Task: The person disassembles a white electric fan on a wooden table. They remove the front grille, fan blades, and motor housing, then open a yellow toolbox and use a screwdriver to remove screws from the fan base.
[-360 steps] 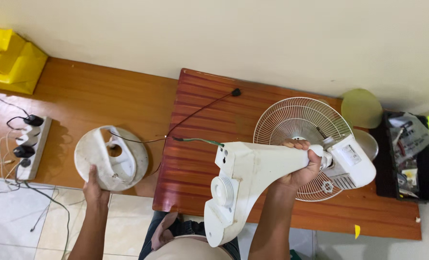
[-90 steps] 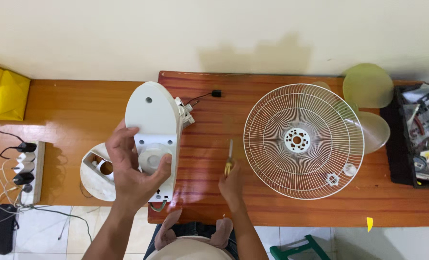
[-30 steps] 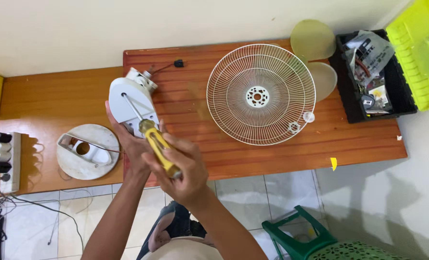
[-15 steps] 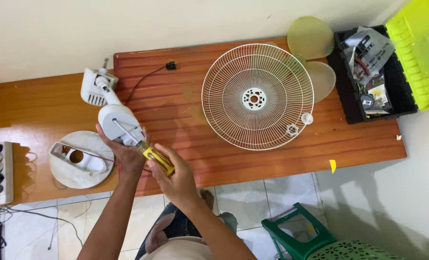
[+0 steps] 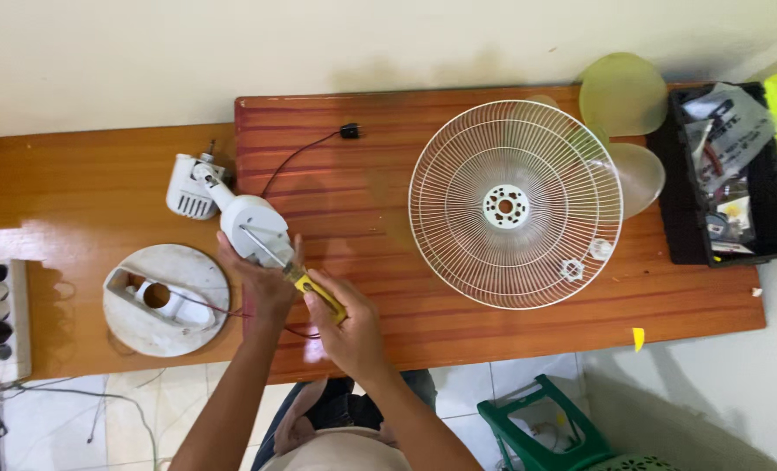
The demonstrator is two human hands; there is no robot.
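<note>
My left hand [image 5: 264,281] grips the white fan body [image 5: 250,225], held upright with its motor end [image 5: 192,186] pointing away over the table. My right hand [image 5: 346,331] holds a yellow-handled screwdriver [image 5: 315,290]; its metal shaft reaches up and left onto the white housing. A dark cord runs from the fan body to a black plug [image 5: 349,131] on the reddish table [image 5: 458,336]. The round white fan base [image 5: 167,299] lies to the left of my hands on the lower wooden surface.
A white wire fan guard [image 5: 516,204] lies flat on the table's right half, pale yellow blades [image 5: 622,83] behind it. A black tray of parts [image 5: 724,179] stands at the right end. A power strip [image 5: 0,312] sits far left, a green stool [image 5: 541,427] below.
The view has shifted so everything sits further right. My hands, the fan body and the screwdriver keep the same grip, with the housing tilted slightly more toward me.
</note>
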